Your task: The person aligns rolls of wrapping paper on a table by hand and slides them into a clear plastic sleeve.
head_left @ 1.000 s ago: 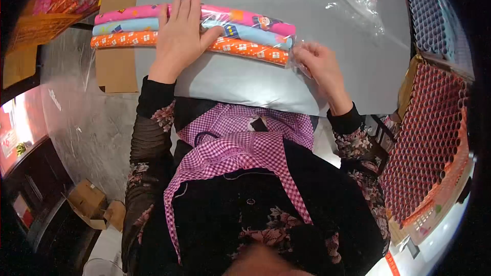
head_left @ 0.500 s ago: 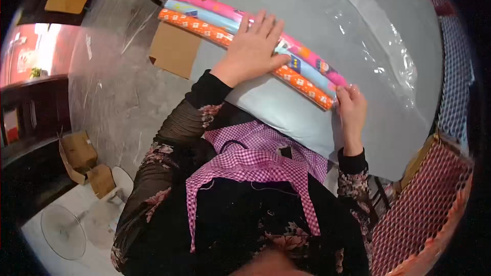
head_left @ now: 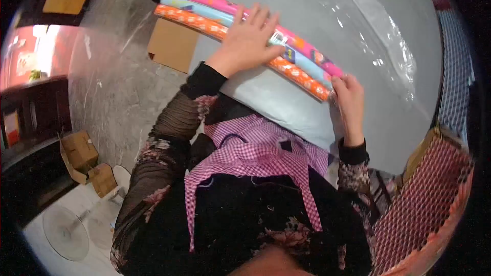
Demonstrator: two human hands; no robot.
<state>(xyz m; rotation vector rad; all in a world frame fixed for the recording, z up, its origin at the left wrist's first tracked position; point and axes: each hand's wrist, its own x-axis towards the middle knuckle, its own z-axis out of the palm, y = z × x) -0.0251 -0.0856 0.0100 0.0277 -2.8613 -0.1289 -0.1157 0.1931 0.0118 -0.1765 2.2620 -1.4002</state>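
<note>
The bare left hand (head_left: 249, 40) lies palm down, fingers slightly spread and pointing away from the body, thumb stretched out toward the right hand (head_left: 350, 94); that one, also bare, is drawn into a pinching grip with its fingers curled (their tips are partly hidden); the sheer black floral left sleeve (head_left: 171, 130) slants forward and inward; the matching right sleeve (head_left: 354, 176) points almost straight ahead.

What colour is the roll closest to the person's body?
Orange with small white marks; that roll shows best in the head view.
</note>
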